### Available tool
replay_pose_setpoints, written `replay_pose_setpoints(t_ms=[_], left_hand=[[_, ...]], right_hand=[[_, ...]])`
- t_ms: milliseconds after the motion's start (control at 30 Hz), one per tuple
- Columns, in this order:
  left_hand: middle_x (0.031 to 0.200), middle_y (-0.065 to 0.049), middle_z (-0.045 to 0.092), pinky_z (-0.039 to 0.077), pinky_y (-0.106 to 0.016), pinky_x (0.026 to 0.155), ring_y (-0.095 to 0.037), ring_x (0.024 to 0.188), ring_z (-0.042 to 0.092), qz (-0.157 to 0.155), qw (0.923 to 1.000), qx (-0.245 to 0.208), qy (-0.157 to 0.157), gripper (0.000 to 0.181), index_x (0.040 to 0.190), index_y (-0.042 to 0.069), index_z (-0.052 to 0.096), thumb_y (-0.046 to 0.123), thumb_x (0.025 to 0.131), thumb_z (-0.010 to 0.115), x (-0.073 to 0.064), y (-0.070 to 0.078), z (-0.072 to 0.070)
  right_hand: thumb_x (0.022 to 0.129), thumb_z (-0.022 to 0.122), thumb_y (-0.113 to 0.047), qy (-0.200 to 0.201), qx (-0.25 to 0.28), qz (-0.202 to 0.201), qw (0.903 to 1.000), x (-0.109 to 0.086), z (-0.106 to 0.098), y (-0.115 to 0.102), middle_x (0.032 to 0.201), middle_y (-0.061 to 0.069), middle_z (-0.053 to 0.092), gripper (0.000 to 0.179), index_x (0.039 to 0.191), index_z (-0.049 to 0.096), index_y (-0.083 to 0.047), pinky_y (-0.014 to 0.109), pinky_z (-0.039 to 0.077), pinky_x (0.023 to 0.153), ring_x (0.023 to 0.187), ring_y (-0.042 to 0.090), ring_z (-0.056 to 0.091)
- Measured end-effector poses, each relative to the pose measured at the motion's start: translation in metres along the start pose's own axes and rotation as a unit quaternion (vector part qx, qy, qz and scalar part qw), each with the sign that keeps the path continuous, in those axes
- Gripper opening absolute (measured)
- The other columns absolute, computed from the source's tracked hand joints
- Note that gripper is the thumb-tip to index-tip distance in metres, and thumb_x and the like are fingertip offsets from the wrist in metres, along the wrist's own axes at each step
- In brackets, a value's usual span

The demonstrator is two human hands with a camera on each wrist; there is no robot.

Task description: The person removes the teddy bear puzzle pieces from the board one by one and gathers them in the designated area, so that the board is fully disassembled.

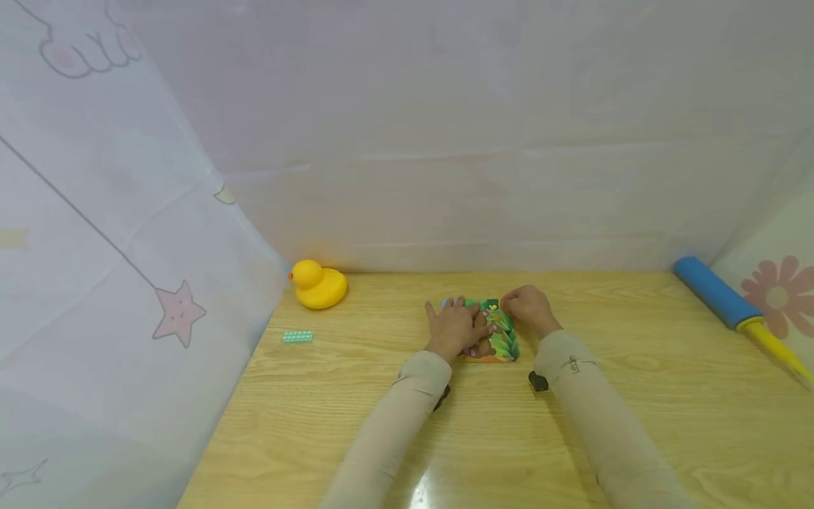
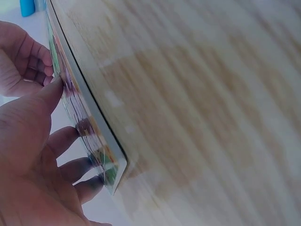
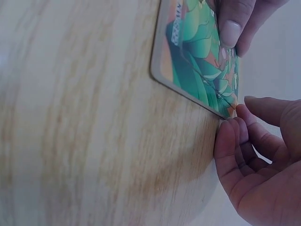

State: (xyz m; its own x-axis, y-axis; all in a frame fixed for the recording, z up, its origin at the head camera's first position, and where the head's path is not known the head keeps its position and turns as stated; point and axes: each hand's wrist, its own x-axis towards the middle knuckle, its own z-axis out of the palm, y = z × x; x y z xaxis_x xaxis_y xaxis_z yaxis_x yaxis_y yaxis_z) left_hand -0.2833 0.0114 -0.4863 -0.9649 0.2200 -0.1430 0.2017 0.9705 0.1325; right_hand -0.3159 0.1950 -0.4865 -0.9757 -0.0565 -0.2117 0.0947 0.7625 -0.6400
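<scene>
A flat jigsaw puzzle board (image 1: 505, 344) with a picture of green leaves and brown shapes lies on the table. My left hand (image 1: 453, 329) rests on its left and middle part with the fingers spread, covering much of the picture. In the left wrist view, the fingertips (image 2: 83, 126) press on the puzzle face. At the far right corner of the board, my right hand (image 1: 529, 308) has its fingers curled and its fingertips against the edge. The right wrist view shows the thumb and index finger (image 3: 249, 115) close together at that corner; any loose piece between them is hidden.
A yellow toy duck (image 1: 321, 285) sits at the table's far left corner, with a small mint-green dotted strip (image 1: 297, 336) nearer. Along the right side lies a blue and yellow pump-like tube (image 1: 718, 293). Printed cloth walls (image 1: 445, 212) border the wooden table (image 1: 286, 438).
</scene>
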Motion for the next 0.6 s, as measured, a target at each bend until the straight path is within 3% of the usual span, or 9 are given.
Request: replay_pose_setpoints(t_ms=[367, 500, 600], left_hand=[[0.162, 0.003, 0.039, 0.012, -0.067, 0.123, -0.023, 0.153, 0.033, -0.002, 0.9999, -0.011, -0.006, 0.071, 0.151, 0.044, 0.044, 0.077, 0.089, 0.053, 0.002, 0.0005, 0.0035], [0.163, 0.003, 0.039, 0.013, -0.068, 0.123, -0.023, 0.152, 0.033, -0.001, 0.9999, -0.01, -0.004, 0.071, 0.151, 0.044, 0.045, 0.077, 0.089, 0.053, 0.002, 0.0, 0.0027], [0.162, 0.003, 0.04, 0.013, -0.068, 0.123, -0.023, 0.152, 0.034, 0.001, 1.0, -0.008, -0.001, 0.071, 0.151, 0.044, 0.045, 0.076, 0.089, 0.053, 0.0017, -0.0002, 0.0024]], right_hand=[[0.097, 0.052, -0.017, 0.01, -0.002, -0.005, 0.9999, -0.0002, 0.0008, 0.0013, 0.121, 0.019, 0.071, 0.037, 0.122, 0.072, 0.001, 0.037, 0.053, 0.083, 0.096, 0.028, 0.062], [0.1, 0.053, -0.019, 0.018, 0.019, -0.001, 0.9997, -0.0013, -0.0002, -0.001, 0.107, 0.017, 0.074, 0.035, 0.12, 0.072, 0.002, 0.029, 0.052, 0.074, 0.085, 0.021, 0.063], [0.102, 0.054, -0.02, 0.022, 0.04, 0.005, 0.9989, -0.0027, -0.0008, -0.0031, 0.104, 0.017, 0.074, 0.034, 0.12, 0.071, 0.003, 0.028, 0.056, 0.072, 0.085, 0.022, 0.067]])
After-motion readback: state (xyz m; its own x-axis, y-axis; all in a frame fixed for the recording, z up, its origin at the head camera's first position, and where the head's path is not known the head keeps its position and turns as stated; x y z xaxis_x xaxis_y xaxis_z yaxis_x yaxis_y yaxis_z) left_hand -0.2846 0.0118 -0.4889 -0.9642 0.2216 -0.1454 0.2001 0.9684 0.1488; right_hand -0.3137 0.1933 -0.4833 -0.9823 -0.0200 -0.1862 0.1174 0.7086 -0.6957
